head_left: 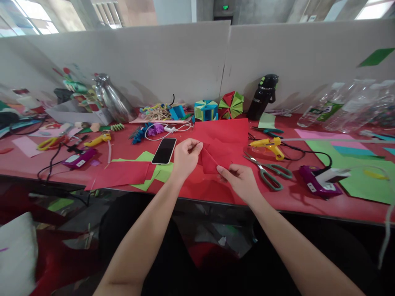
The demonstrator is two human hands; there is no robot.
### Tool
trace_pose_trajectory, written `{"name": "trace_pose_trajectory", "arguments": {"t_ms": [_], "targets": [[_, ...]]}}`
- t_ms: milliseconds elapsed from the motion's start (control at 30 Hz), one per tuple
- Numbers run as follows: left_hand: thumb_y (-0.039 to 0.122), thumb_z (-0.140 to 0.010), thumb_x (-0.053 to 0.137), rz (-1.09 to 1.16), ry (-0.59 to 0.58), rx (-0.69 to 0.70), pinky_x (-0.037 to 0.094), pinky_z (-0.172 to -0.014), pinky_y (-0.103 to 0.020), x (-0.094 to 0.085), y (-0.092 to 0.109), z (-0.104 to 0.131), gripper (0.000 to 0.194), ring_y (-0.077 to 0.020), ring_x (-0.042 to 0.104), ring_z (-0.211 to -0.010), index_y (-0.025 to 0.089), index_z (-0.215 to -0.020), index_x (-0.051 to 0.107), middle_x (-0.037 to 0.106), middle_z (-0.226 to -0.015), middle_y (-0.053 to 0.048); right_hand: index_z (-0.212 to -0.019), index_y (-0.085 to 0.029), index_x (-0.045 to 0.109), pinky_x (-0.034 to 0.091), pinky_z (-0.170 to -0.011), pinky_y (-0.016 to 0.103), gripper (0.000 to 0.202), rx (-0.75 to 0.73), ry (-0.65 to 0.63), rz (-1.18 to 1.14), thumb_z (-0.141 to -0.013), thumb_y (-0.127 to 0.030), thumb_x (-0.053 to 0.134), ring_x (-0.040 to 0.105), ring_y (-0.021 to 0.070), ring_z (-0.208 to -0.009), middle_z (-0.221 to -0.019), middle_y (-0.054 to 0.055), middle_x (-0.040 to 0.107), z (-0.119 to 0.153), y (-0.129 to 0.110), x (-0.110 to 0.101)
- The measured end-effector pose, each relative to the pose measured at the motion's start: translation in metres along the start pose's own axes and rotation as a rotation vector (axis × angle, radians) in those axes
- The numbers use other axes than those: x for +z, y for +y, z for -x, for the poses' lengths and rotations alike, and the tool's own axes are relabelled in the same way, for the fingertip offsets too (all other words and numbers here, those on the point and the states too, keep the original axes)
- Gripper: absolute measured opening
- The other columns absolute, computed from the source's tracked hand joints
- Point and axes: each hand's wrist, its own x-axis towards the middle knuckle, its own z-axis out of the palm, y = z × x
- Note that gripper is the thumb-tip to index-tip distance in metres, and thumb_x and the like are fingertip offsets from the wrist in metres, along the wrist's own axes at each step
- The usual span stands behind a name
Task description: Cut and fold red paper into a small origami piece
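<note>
Between my two hands a piece of red paper (pixel 212 158) is held up a little over the table, with a straight edge or crease running slantwise across it. My left hand (pixel 187 155) pinches its upper left corner between thumb and fingers. At its lower right, my right hand (pixel 240 177) grips the other end of that edge, thumb on top; the fingertips beneath are partly hidden. Behind it lies a larger red sheet (pixel 228 128). A phone (pixel 164 151) rests just left of my left hand. Grey-handled scissors (pixel 270 172) lie partly opened to the right of my right hand.
Right of the hands are a yellow glue gun (pixel 268 146) and a purple power strip (pixel 319 183). Red (pixel 123 173) and green sheets (pixel 146 183) lie left. Folded paper models (pixel 206 110), a black bottle (pixel 262 96) and plastic bottles (pixel 321 107) stand along the partition (pixel 148 61).
</note>
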Motion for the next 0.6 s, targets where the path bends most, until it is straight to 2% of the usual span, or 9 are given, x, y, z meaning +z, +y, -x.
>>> {"name": "trace_pose_trajectory", "arguments": {"t_ms": [167,433,600], "targets": [[0.026,-0.083,0.066,-0.010,0.003,0.002,0.051,-0.066,-0.028,-0.002,0.006,0.002,0.014,-0.0160,0.064,-0.068,0.017,-0.073,0.066,0.069,-0.072,-0.003,-0.054,-0.019,0.063,0.044,-0.053,0.025,0.047,0.005,-0.085,0.040,-0.080,-0.058,0.069,0.059,0.0145,-0.052,-0.053,0.003,0.066,-0.003,-0.001,-0.008],[0.029,-0.085,0.067,0.001,0.002,0.024,0.050,-0.066,-0.027,-0.001,0.002,0.002,0.015,-0.0155,0.065,-0.069,0.017,-0.076,0.067,0.071,-0.074,-0.003,-0.053,-0.018,0.062,0.042,-0.052,0.025,0.046,-0.016,-0.046,0.075,-0.078,-0.056,0.071,0.054,0.0129,-0.050,-0.050,0.001,0.061,-0.005,-0.003,-0.015],[0.032,-0.083,0.069,0.086,0.057,-0.008,0.047,-0.063,-0.026,-0.002,-0.010,-0.001,0.016,-0.0145,0.063,-0.067,0.016,-0.079,0.068,0.070,-0.073,-0.003,-0.070,-0.019,0.071,0.048,-0.064,0.027,0.033,-0.117,-0.097,0.001,-0.083,-0.050,0.067,0.061,0.0152,-0.064,-0.065,0.001,0.068,-0.009,0.000,-0.019]]}}
